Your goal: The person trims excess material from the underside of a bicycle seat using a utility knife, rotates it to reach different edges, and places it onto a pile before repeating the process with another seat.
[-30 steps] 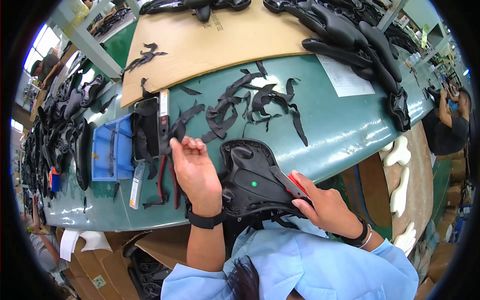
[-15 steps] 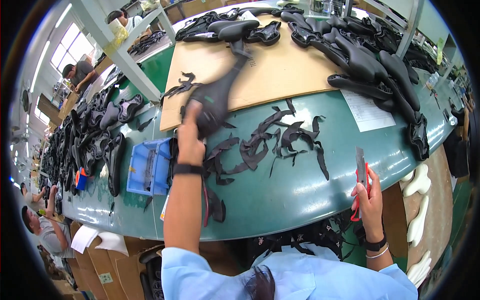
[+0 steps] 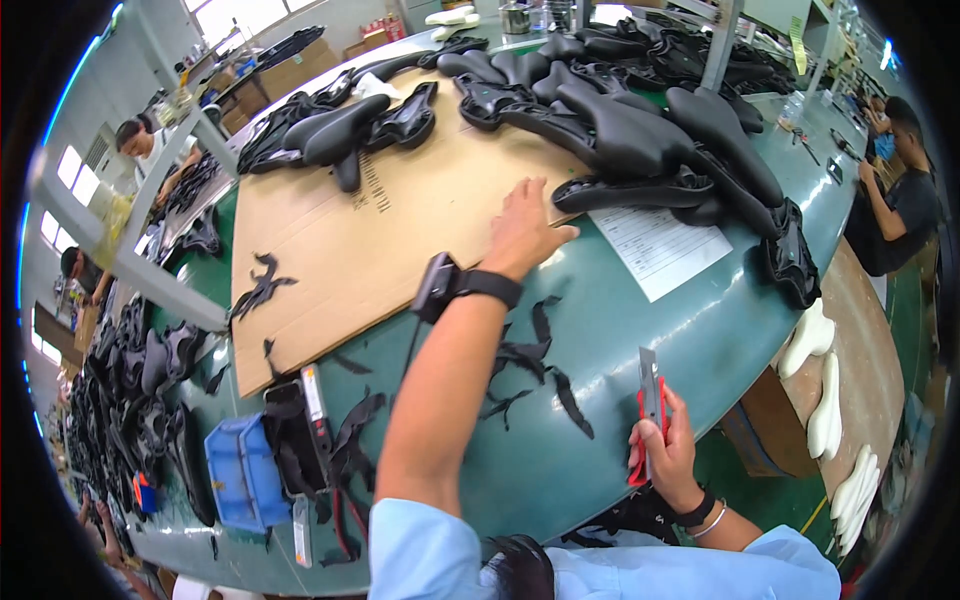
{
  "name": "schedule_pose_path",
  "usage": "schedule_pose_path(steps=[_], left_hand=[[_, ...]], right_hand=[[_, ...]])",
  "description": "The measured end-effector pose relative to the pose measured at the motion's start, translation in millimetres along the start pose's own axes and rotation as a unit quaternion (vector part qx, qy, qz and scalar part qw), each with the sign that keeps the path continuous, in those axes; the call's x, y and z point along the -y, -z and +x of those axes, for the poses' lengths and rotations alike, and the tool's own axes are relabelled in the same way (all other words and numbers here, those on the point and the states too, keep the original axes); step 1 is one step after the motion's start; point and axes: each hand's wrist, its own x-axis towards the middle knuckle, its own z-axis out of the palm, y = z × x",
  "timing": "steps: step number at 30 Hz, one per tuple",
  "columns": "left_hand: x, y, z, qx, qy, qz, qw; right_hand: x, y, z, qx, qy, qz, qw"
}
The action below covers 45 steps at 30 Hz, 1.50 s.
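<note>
- Green workbench (image 3: 625, 335): cardboard sheet (image 3: 330, 255), black saddles (image 3: 625, 130).
- Left hand (image 3: 525, 235): fingers spread at the sheet's edge.
- Right hand (image 3: 677, 458): closed around red utility knife (image 3: 652, 400), blade extended.

Bright, with glare on tabletop (image 3: 550, 470)

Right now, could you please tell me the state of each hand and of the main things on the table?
Left hand: open, holding nothing
Right hand: closed around the utility knife
Utility knife: blade out
Cardboard sheet: lying flat
Black saddles: heaped
Paper sheet: flat, partly covered by saddles
Black strips: loose, scattered
Blue bin: open-topped
</note>
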Motion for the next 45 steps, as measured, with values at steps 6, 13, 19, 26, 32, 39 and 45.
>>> schedule_pose_path(steps=[6, 13, 19, 26, 32, 39, 45], left_hand=[[-11, -30, 44, 0.057, -0.070, -0.019, 0.996], [-43, 80, -88, 0.185, -0.005, -0.097, 0.978], [-74, 164, -281, -0.002, 0.141, -0.076, 0.987], [-131, 51, -402, -0.054, 0.319, -0.112, 0.940], [-146, 33, -391, 0.088, 0.186, -0.373, 0.905], [-127, 45, -325, -0.175, 0.066, -0.017, 0.982], [-105, 12, -306, -0.156, 0.160, 0.002, 0.975]], right_hand=[[3, 2, -3, 0.009, 0.013, -0.005, 1.000], [-3, 8, -7, 0.006, 0.025, 0.019, 0.999], [-4, 9, -12, 0.003, 0.022, 0.002, 1.000], [30, -22, -31, 0.182, 0.079, -0.075, 0.977], [45, -8, -35, 0.225, 0.073, -0.199, 0.951], [53, 10, -35, 0.212, 0.019, -0.188, 0.959], [64, 10, -43, 0.148, 0.092, -0.286, 0.942]])
